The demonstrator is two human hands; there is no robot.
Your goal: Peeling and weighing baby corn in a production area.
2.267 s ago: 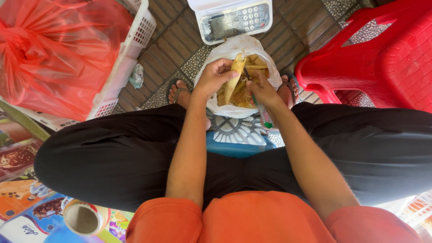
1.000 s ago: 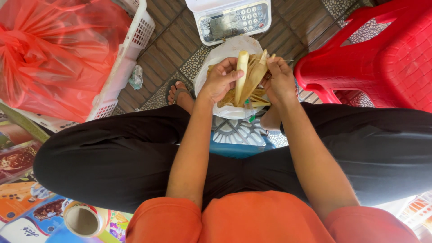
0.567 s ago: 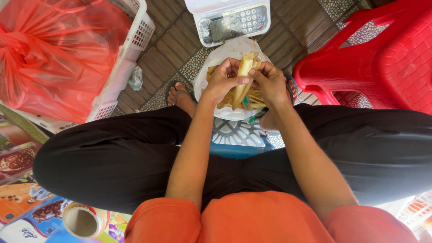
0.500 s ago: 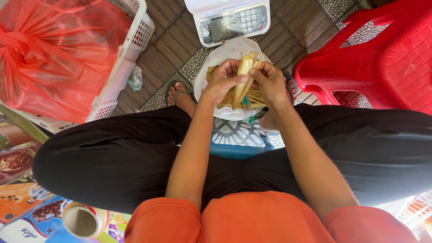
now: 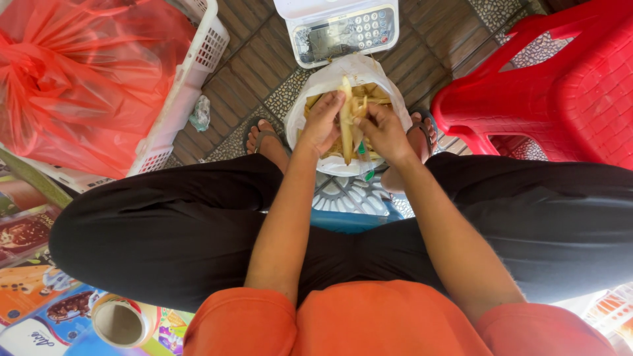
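Observation:
Between my feet on the floor stands a white plastic bag point(image 5: 328, 82) holding several pale yellow husk strips. Over its mouth my left hand point(image 5: 323, 123) grips a long pale yellow husked piece point(image 5: 346, 118) that stands nearly upright. My right hand point(image 5: 386, 132) holds the same piece from the other side, fingers pinching a strip near its top. Both forearms reach down between my knees in black trousers.
A white electronic scale point(image 5: 339, 29) with a keypad sits just beyond the bag. A red plastic chair point(image 5: 560, 86) stands at right. At left a white basket point(image 5: 191, 72) holds a red plastic bag point(image 5: 79, 72). A tape roll point(image 5: 122, 322) lies on colourful printed sheets at lower left.
The hands have turned the husked piece from a slant to nearly upright and drawn it slightly down and closer over the bag. Both hands kept their grip throughout.

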